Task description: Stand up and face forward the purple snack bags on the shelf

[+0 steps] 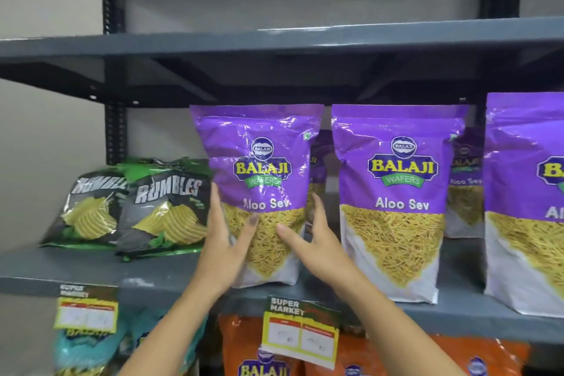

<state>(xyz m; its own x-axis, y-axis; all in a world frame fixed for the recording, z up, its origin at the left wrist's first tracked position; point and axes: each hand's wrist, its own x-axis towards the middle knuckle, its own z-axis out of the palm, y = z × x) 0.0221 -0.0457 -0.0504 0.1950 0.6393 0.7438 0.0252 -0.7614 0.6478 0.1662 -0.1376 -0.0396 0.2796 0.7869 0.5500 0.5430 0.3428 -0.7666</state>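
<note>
Leftmost purple bag (259, 192) upright on shelf (91, 272), label forward, tilted slightly left. Left hand (224, 249) grasps its lower left edge; right hand (317, 241) cups the right edge. Advice: square base, release gently, align with neighbouring purple bag (396, 201).

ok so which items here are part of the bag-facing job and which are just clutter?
Part of the job:
- purple bag in hand, upright, label forward
- left hand and right hand on its two sides
- middle purple bag
- right purple bag, cut off by the frame
- purple bags behind

Just there:
- Rumbles bags, leaning back
- price tags
- orange bags and teal bags below
</note>
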